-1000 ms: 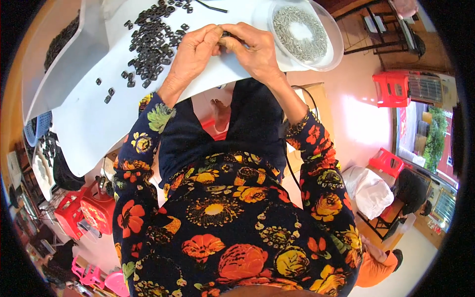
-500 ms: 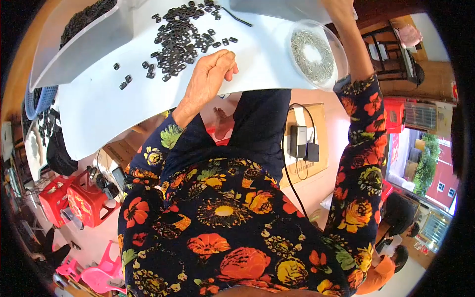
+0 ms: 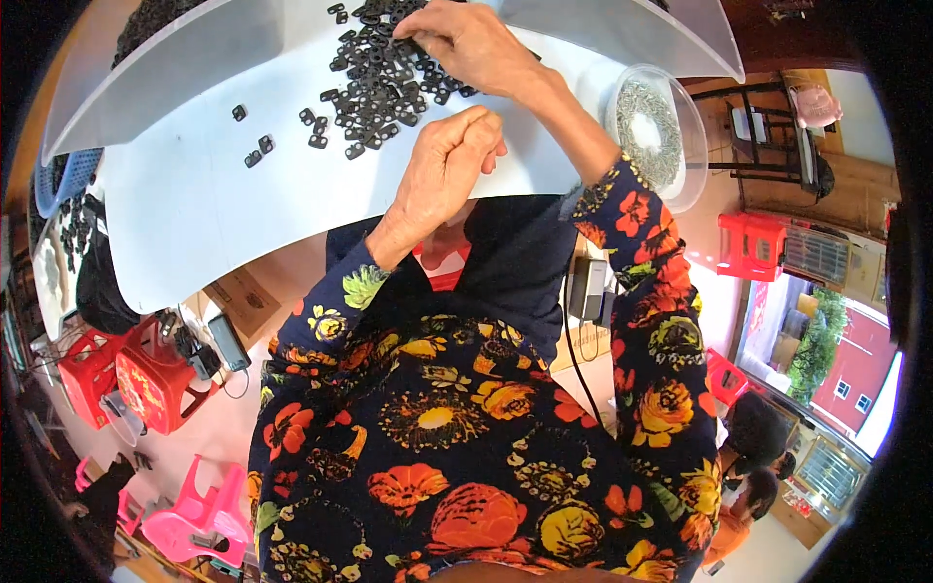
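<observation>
On the white tabletop [image 3: 204,204] lies a pile of small black pieces with holes [image 3: 374,83]; they look like plastic buckle parts. Close to the near side of this pile, my left hand [image 3: 447,160] is curled into a fist, and whatever it may hold is hidden. My right hand [image 3: 471,49] reaches over the pile's right side. Its thumb and forefinger are bent and apart at the black pieces, with nothing visible between them. Right of my right forearm stands a round clear tub [image 3: 692,126] holding many small silvery metal pieces [image 3: 646,112].
Grey translucent bins stand at the far left [image 3: 194,83] and far right [image 3: 641,29] of the table. A few loose black pieces [image 3: 260,151] lie left of the pile. Red stools [image 3: 155,384], a pink chair [image 3: 199,515] and a black cable [image 3: 573,355] are below.
My right hand has come left from the grey bin at the far right to the black pile. My left hand stays curled. The view has shifted a little.
</observation>
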A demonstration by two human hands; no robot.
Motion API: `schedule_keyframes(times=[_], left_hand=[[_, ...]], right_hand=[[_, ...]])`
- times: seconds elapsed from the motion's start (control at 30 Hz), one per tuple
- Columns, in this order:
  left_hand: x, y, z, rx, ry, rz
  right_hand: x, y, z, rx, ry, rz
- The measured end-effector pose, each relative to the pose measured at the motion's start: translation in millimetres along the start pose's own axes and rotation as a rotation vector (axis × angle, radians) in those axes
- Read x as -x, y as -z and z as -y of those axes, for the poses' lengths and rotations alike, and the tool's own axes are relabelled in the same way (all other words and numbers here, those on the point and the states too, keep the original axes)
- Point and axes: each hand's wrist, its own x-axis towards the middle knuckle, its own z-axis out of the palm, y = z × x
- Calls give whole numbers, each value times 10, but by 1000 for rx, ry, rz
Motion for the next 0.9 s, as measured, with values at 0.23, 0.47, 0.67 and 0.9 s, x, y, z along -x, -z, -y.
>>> schedule_keyframes(times=[0.23,0.47,0.67,0.9], left_hand=[[15,-6,-37,11,26,4],[14,-29,-11,7,59,-8],[12,-42,3,5,64,4],[15,-6,13,-32,73,-3]], right_hand=[[72,295,-69,201,-345,171],[185,353,-49,68,-137,14],[224,530,8,-10,-175,78],[173,411,113,26,-209,148]])
